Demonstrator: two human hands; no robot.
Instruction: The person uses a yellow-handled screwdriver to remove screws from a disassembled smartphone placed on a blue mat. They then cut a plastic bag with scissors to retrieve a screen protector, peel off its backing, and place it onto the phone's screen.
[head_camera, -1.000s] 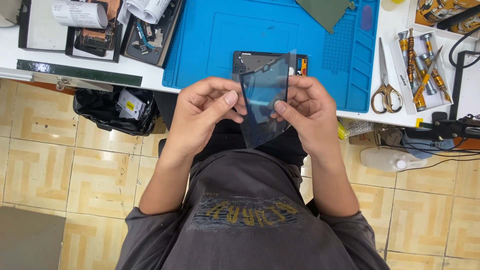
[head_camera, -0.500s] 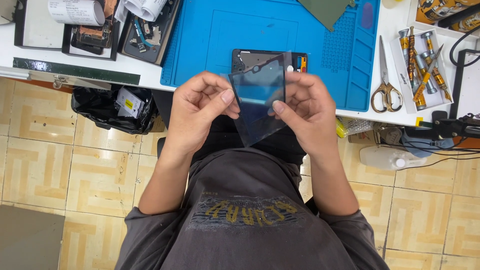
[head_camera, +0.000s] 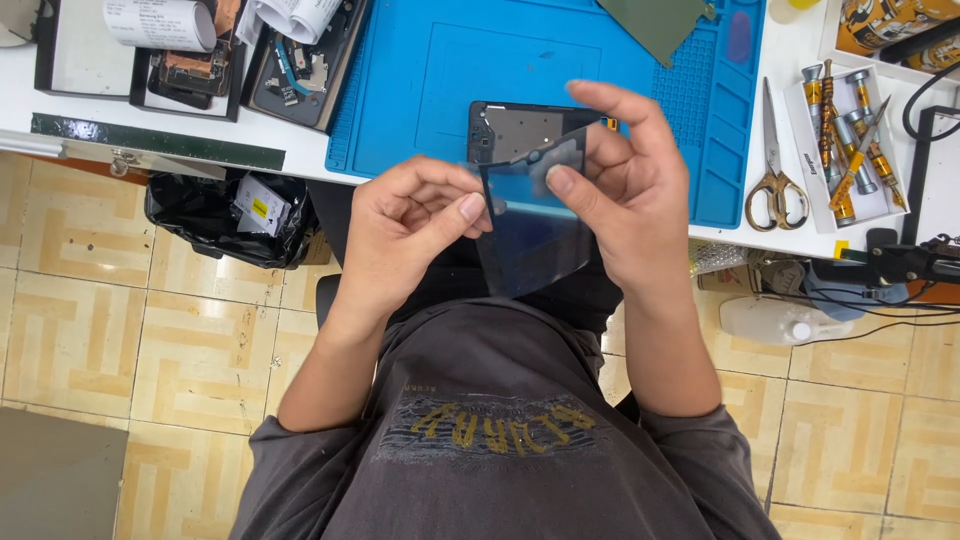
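Left hand (head_camera: 415, 235) pinching the left edge of a dark translucent film (head_camera: 530, 225) between thumb and forefinger, other fingers curled in. Right hand (head_camera: 625, 200) pinching the film's upper right part, thumb on its face, remaining fingers spread upward. Film held in the air just off the front edge of the bench (head_camera: 780, 235), above the lap, tilted toward the face, probably so both sides can be checked and the surface kept off everything else. Beyond it, lying flat on the blue mat (head_camera: 420, 90) near the bench's front edge, an opened phone body (head_camera: 520, 125), within easy reach. Toward the right edge, scissors (head_camera: 768, 175) and a tray of screwdrivers (head_camera: 845, 140); at the far left corner, trays of parts (head_camera: 190, 65). Below the bench's left side, a black bin (head_camera: 225, 220) on the tiled floor.
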